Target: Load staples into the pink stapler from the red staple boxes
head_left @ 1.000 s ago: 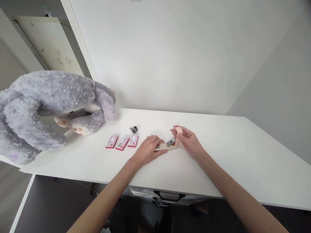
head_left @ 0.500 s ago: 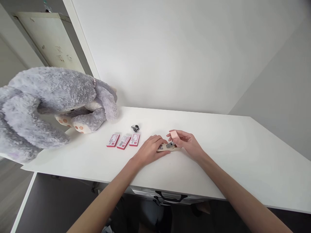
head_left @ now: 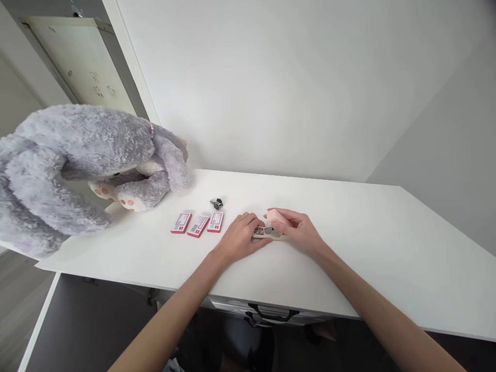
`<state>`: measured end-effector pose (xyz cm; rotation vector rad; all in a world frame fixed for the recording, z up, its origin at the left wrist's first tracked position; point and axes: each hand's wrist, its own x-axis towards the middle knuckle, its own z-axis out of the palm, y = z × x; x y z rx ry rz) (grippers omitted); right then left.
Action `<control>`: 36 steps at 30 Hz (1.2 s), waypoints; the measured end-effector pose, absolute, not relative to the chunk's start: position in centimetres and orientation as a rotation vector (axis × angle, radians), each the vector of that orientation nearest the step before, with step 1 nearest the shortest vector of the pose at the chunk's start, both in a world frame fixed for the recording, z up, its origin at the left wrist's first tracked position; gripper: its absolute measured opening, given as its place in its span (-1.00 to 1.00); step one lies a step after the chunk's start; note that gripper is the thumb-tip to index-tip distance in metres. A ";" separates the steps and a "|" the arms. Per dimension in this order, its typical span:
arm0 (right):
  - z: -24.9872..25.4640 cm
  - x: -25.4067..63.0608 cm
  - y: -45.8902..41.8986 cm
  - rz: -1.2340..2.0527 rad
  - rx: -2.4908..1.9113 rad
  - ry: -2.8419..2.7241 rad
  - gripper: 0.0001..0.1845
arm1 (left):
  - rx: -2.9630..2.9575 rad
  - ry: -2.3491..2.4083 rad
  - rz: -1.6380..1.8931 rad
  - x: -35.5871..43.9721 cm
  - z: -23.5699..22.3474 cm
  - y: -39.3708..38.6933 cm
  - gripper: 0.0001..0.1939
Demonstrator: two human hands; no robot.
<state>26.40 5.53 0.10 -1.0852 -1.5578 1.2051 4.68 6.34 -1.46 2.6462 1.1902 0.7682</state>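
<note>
A pale pink and beige stapler lies on the white tabletop with its top lifted open. My left hand (head_left: 240, 235) is closed around the left end of the stapler's beige base (head_left: 258, 232), thumb along the near side. My right hand (head_left: 302, 230) pinches the raised pink stapler top (head_left: 274, 215) at the other end. Between the hands a short metal piece (head_left: 268, 230) slants up over the base. The right fingers partly cover the hinge end. Left of my hands lie three pink-and-white staple boxes (head_left: 199, 226), and behind them a small black staple remover (head_left: 216, 203).
A large grey plush toy (head_left: 89, 139) leans over the left end of the white table (head_left: 387, 248). A white wall (head_left: 271, 93) rises behind the tabletop. Below the front edge is a black drawer handle (head_left: 273, 313).
My right hand and the pink stapler top have tipped lower and slightly left; the metal piece lies flatter over the base. My left hand stays on the base.
</note>
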 end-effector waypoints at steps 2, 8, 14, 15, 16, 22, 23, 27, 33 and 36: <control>0.0 26.4 5.6 1.175 -1.105 -1.571 -0.54 | 2.648 1.192 0.774 4.7 -1.4 6.3 -0.73; -0.1 26.2 5.4 1.136 -1.162 -1.591 -0.52 | 2.627 1.207 0.790 4.6 -1.5 6.3 -0.72; -0.7 26.1 5.6 0.985 -1.220 -1.573 -0.43 | 2.603 1.292 0.849 4.5 -1.8 6.5 -0.70; -0.9 26.1 5.7 0.938 -1.242 -1.570 -0.41 | 2.597 1.320 0.875 4.4 -1.9 6.6 -0.68; -1.1 26.1 5.8 0.895 -1.265 -1.568 -0.39 | 2.591 1.353 0.901 4.4 -1.9 6.6 -0.66; -1.7 26.4 6.2 0.796 -1.275 -1.599 -0.24 | 2.514 1.625 1.050 4.4 -2.2 6.7 -0.69; -1.7 26.4 6.2 0.806 -1.253 -1.614 -0.21 | 2.505 1.654 1.067 4.4 -2.2 6.7 -0.70; -1.8 26.5 6.2 0.907 -1.169 -1.657 -0.11 | 2.490 1.738 1.129 4.4 -2.4 6.8 -0.69; -2.1 26.5 6.4 0.918 -1.166 -1.694 -0.11 | 2.512 1.853 1.111 4.4 -2.6 6.9 -0.67; -2.1 26.6 6.5 0.918 -1.169 -1.695 -0.14 | 2.490 1.923 1.080 4.5 -2.6 6.8 -0.66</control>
